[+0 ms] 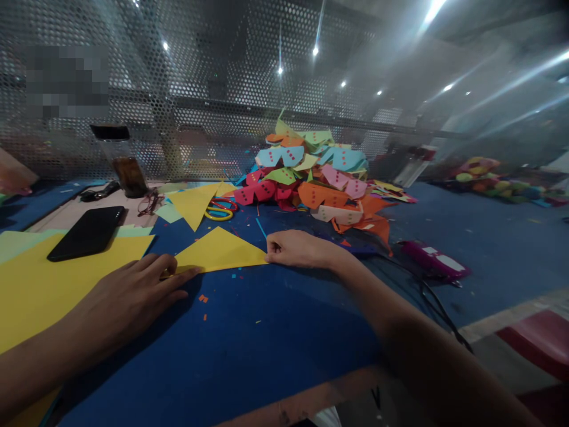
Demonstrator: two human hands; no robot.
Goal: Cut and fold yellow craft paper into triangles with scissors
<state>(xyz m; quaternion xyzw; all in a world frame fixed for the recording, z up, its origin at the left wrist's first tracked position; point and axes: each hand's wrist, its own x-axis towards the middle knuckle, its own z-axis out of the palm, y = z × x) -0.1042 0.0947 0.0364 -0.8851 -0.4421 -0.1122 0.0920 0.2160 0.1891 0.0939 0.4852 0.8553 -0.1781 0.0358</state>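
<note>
A folded triangle of yellow paper (pixel 220 251) lies on the blue table, its long folded edge toward me. My left hand (pixel 137 290) is at its left corner, fingers bent over the paper and thumb along the near edge. At the right corner, my right hand (pixel 297 249) is closed, its fingertips pressed together on the paper. Behind the triangle are scissors (pixel 220 209) with red and yellow handles and another yellow paper piece (pixel 194 203). Large yellow sheets (pixel 40 296) lie under and beside my left forearm.
A black phone (pixel 88 232) rests on the sheets. Behind it stand a bottle of dark liquid (pixel 127 169) and glasses (pixel 149 203). Colourful folded papers (pixel 311 178) are heaped at the back. A purple device (pixel 435 261) with a black cable lies right. Perforated metal panels rise behind.
</note>
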